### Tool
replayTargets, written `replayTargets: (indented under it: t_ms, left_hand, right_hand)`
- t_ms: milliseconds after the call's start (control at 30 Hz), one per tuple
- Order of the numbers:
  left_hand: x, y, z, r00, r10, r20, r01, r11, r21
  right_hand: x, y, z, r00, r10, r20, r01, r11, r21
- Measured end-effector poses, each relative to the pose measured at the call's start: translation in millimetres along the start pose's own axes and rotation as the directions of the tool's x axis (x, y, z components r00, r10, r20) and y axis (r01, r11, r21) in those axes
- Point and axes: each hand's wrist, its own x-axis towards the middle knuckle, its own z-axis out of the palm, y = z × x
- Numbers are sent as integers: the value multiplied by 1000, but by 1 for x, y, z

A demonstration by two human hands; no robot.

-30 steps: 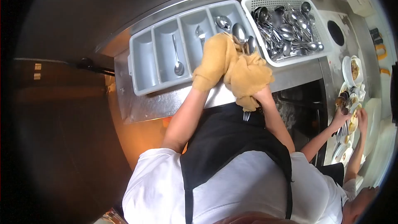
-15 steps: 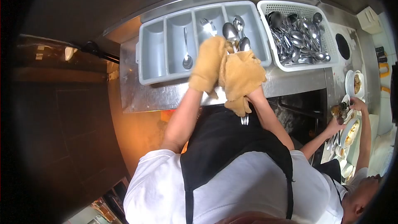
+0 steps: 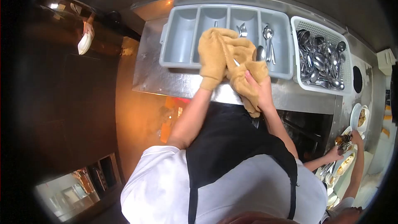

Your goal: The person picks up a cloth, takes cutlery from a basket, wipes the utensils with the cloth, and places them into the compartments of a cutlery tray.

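Observation:
A tan cloth covers my left hand like a mitt, hiding its fingers. The fabric bunches across to my right hand, whose thumb and palm press round it. A spoon's bowl pokes out above the right hand, and fork tines stick out below; the rest of this cutlery is wrapped from view. Both hands are at the near edge of a grey cutlery tray. Inside it, forks lie in the third compartment and spoons in the right one.
A white perforated basket full of spoons and ladles stands right of the tray on the steel counter. Further right, a co-worker's hands are among plates of food. A black apron hangs against the counter front.
The view has swung, so tray and basket appear further right. My cloth-covered left hand has come across against the right. One large spoon bowl that stuck up is now out of sight.

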Motion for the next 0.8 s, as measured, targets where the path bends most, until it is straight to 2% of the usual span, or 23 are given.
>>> replayTargets:
  t_ms: [33,67,100,133,167,233,300,400,433,467,500,533,567,600,633,667,700,733,767,800]
  left_hand:
    - [-6,-11,3,994,107,-21,-96,949,300]
    - [-13,-36,11,976,217,-10,-172,801,573]
    - [-18,-61,17,948,316,30,-215,571,792]
    - [-21,-73,19,918,386,96,-218,287,933]
    - [-16,-54,13,969,211,127,-204,397,895]
    - [-2,-10,-9,959,-147,244,-113,591,799]
    - [2,3,-36,931,-145,336,-128,731,670]
    - [-8,12,-62,907,-85,411,-171,819,547]
    - [-13,14,-62,897,-76,436,-194,818,541]
    - [-18,13,-55,887,-60,458,-229,804,548]
    - [-22,11,-46,878,-41,476,-284,757,588]
    - [-24,6,-32,875,-16,484,-340,691,638]
    - [-22,1,-20,877,7,480,-382,616,689]
    - [-18,-5,-7,882,26,471,-396,583,709]
    - [-14,1,-4,892,-123,434,-199,757,623]
    - [-18,-2,-1,879,-238,413,191,970,151]
    - [-23,-4,1,854,-349,386,494,778,-388]
    - [-19,4,-2,928,-35,372,64,996,-67]
    - [-11,20,-11,845,265,464,-409,879,243]
    - [-6,23,-15,812,329,483,-506,809,300]
  right_hand:
    - [8,5,5,999,-26,36,26,1000,-15]
    - [17,7,12,998,-42,43,39,997,63]
    - [25,8,20,997,-59,50,51,989,142]
    - [28,9,26,996,-68,55,54,974,218]
    - [25,4,28,987,54,153,-101,942,319]
    - [17,4,37,976,151,159,-205,884,420]
    - [3,3,44,962,216,166,-271,830,488]
    - [-20,29,36,973,189,136,-227,898,376]
    - [-25,29,35,966,237,107,-258,921,292]
    - [-27,30,32,981,151,120,-160,984,72]
    - [-26,31,30,985,75,156,-52,987,-150]
    - [-24,32,28,977,10,212,69,930,-361]
    - [-19,32,24,898,-199,393,414,687,-597]
    - [-15,29,22,925,-123,359,345,666,-661]
    - [-14,23,21,947,-45,319,273,639,-719]
    - [-11,19,19,961,31,275,201,603,-772]
    - [-10,17,14,959,15,284,200,673,-712]
    - [-9,15,9,956,0,292,198,737,-647]
    - [-11,10,5,957,-19,290,171,843,-510]
    - [-12,7,0,958,-41,283,145,923,-358]
